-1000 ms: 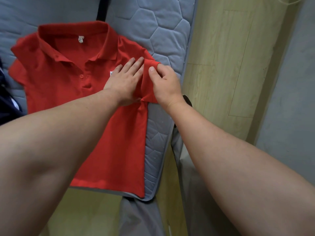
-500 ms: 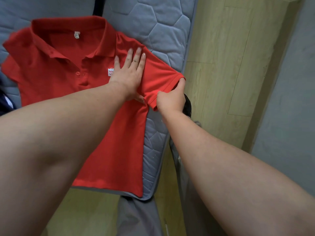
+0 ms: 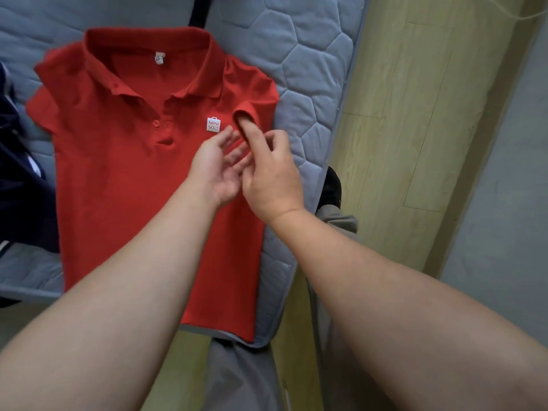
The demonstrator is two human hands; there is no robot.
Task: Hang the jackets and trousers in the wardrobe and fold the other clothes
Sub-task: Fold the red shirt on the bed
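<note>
Grey quilted mattress (image 3: 311, 84) spread beneath both hands, with pale wooden floor (image 3: 400, 143) out beyond the right one. Under and ahead of the hands lay the red polo shirt (image 3: 118, 188), face up and mostly flat, its collar on the far side from the wrists. A dark navy garment (image 3: 17, 173) sat well out past the left hand (image 3: 216, 173). That hand hovered just over the shirt's chest, palm turned up, fingers loose and spread, holding nothing. The right hand (image 3: 272, 185), close beside it, kept its index finger straight, the tip tucked under the hem of the sleeve (image 3: 252, 114), which lay folded in over the chest. Its other fingers curled loosely and no grip showed. A small white logo (image 3: 213, 124) sat just beyond the left fingertips. The sleeve fold looked like the step in hand. It would go best with the sleeve pressed flat, its edge lined up with the side seam and the bunched hem smoothed out, before the other sleeve was matched to it.
</note>
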